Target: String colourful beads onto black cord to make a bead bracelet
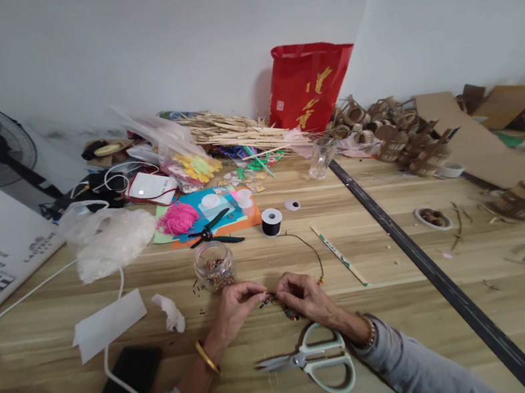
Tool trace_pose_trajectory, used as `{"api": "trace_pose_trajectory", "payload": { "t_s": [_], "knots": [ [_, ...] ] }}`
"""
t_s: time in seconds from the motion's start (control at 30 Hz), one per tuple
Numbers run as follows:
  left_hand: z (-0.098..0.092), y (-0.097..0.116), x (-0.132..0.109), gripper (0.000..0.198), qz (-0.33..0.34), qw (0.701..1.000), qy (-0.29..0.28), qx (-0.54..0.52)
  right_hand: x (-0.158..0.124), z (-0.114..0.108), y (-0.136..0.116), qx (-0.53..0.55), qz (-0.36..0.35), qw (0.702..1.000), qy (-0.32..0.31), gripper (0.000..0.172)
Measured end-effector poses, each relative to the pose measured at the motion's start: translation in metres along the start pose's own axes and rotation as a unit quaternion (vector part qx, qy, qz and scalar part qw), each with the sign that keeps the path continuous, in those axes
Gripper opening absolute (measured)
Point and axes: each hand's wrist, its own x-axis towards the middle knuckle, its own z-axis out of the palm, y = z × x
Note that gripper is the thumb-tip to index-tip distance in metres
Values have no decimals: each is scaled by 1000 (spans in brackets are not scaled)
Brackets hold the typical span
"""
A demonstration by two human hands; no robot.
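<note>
My left hand (243, 300) is closed in a pinch, with what looks like a tiny bead at its fingertips. Right beside it, my right hand (305, 294) pinches a thin dark cord close to its end. A strand of small multicoloured beads (291, 315) hangs below the right fingers. From there the cord (315, 251) curves up toward a white spool of black cord (272, 222). Behind my left hand stands a clear jar of mixed beads (215, 267), and several dark beads lie loose around it. Scissors with pale green handles (316, 358) rest just below my hands.
Black-handled pliers (208, 234) and pink yarn (179, 218) lie on coloured paper behind the jar. A wrapped pair of chopsticks (339, 255) is to the right, with a dark strip (403, 246) beyond. A white cable (122, 380) runs along the left. A drinking glass (321, 159) stands farther back.
</note>
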Motion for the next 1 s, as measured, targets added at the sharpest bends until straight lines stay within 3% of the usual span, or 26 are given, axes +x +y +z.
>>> {"api": "trace_pose_trajectory", "payload": {
  "t_s": [1.0],
  "knots": [
    [9,0,-1,8,22,1000,-12,-8,0,3,2,37,-11,999,-29,33]
  ]
}}
